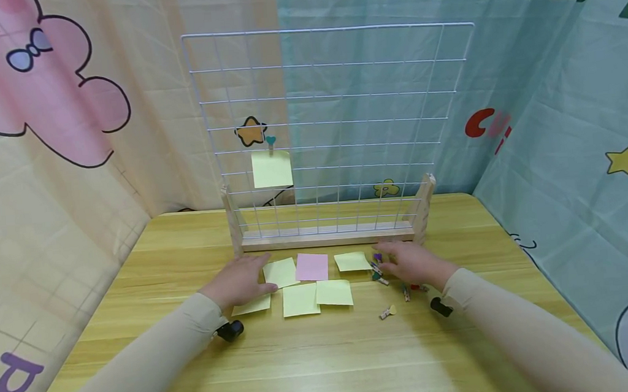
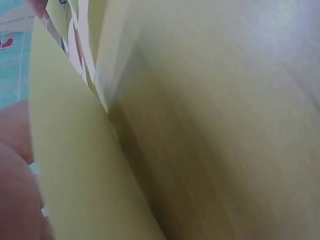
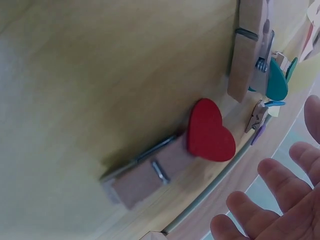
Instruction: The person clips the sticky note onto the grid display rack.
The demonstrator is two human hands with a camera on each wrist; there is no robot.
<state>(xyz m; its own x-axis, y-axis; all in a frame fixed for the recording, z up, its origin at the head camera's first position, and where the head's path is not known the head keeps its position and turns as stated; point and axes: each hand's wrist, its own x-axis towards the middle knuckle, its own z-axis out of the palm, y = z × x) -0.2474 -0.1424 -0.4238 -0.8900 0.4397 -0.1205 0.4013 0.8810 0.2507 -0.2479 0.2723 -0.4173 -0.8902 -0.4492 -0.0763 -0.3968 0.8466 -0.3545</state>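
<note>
My left hand (image 1: 241,280) is spread at the left end of a group of sticky notes, its fingers beside a yellow note (image 1: 281,272) and its thumb over another yellow note (image 1: 252,305). In the left wrist view a yellow note (image 2: 75,135) stands up large beside the hand. A pink note (image 1: 312,267) lies mid-group. Above small wooden clothespins, my right hand (image 1: 414,263) has its fingers loosely extended. The right wrist view shows a clothespin with a red heart (image 3: 210,132) and one with a teal heart (image 3: 276,82), both apart from the fingertips.
Behind the notes stands a white wire grid (image 1: 328,30) on a wooden base (image 1: 328,240). A teal-heart clothespin (image 1: 271,141) holds a yellow note (image 1: 271,169) on it. Nearer me lies a clothespin with a yellow heart (image 1: 388,312). Printed curtains surround the wooden table (image 1: 317,374).
</note>
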